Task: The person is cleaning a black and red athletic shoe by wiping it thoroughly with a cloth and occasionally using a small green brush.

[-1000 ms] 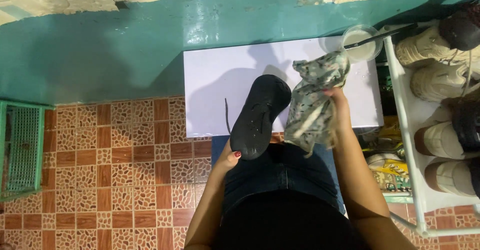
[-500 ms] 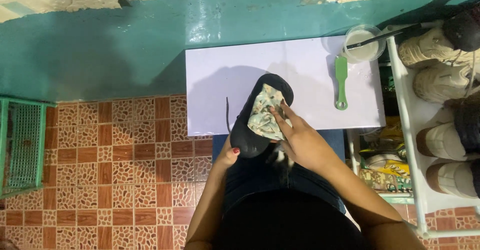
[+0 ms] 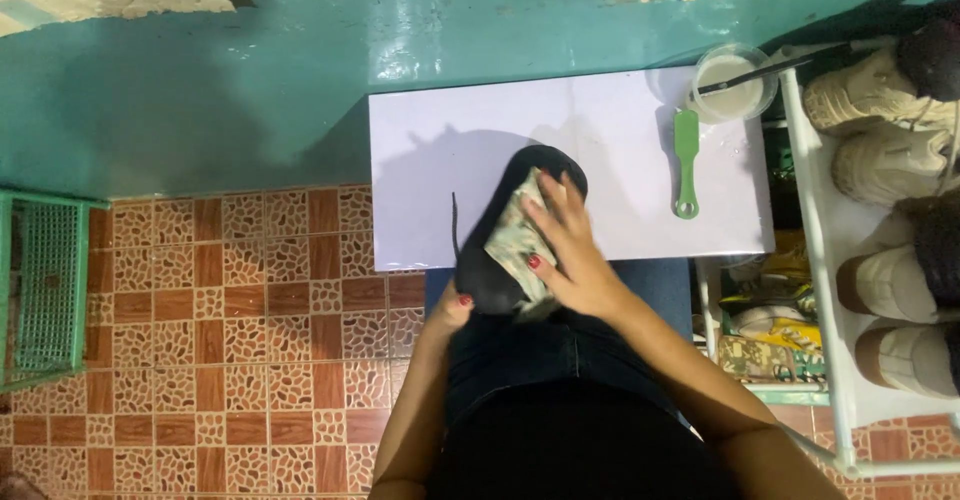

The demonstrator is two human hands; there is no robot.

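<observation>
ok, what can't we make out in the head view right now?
- Left hand: mostly behind the black shoe; only a thumb shows, so the grip is unclear.
- Shoe's upper face: covered by the patterned cloth and the right hand.
- White cup: contents too small to tell.
- Shoes on the white rack: cut off by the right edge.

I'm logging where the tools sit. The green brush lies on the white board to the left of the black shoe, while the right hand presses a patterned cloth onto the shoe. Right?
Not quite. In the head view the green brush lies on the white board to the right of the black shoe, near the cup. The right hand does press the patterned cloth onto it.
</observation>
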